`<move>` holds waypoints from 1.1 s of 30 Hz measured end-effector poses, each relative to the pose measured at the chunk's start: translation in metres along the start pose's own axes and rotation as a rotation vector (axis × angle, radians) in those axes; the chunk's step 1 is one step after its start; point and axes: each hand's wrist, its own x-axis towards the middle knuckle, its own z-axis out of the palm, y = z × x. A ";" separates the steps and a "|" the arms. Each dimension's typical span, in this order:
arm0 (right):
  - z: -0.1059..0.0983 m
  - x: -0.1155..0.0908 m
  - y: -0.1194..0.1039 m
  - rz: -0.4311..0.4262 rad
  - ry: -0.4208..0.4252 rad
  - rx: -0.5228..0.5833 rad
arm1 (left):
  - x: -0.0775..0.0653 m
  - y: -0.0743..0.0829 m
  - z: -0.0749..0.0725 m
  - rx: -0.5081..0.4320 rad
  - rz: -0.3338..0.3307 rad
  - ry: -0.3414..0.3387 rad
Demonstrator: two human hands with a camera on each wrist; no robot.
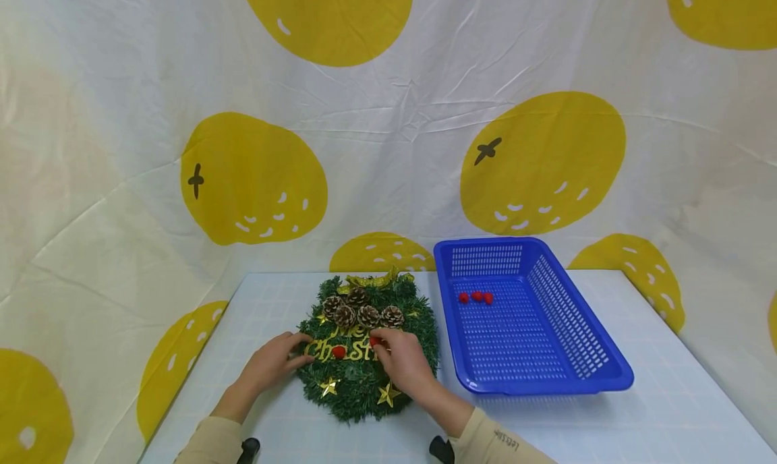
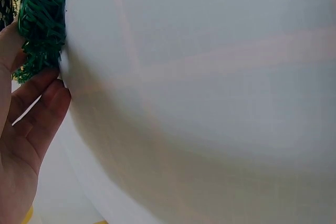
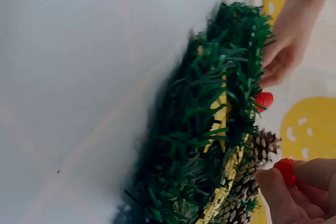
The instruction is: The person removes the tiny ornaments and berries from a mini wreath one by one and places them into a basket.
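A green Christmas wreath [image 1: 355,403] lies on the table, bearing gold lettering [image 1: 322,349], brown pine cones [image 1: 368,316] and gold stars [image 1: 388,394]. At its left edge my left hand [image 1: 267,364] grips the greenery between thumb and fingers; the left wrist view shows the fingertips against the wreath's side. Over the lettering's right part, my right hand [image 1: 405,359] pinches a small red berry-like ball [image 3: 285,170] between thumb and fingers. A second red ball [image 1: 338,351] sits on the lettering, left of that hand.
Right of the wreath stands a blue plastic basket [image 1: 540,385] with several small red balls [image 1: 477,296] near its left wall. The white table [image 1: 662,376] ends at a hanging cloth [image 1: 388,181] printed with yellow fruit. Two dark objects [image 1: 441,449] show near the sleeves.
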 end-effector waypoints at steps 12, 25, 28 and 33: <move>-0.019 0.009 -0.007 0.032 0.044 0.109 | 0.001 -0.002 0.002 0.008 0.008 0.014; -0.062 0.026 -0.023 0.082 0.032 0.124 | 0.001 -0.005 0.003 0.003 0.003 0.007; -0.072 0.031 -0.026 0.094 0.040 0.124 | 0.001 -0.005 0.003 0.000 0.003 0.008; -0.088 0.039 -0.026 0.127 0.061 0.073 | 0.001 -0.004 0.003 -0.001 0.012 0.010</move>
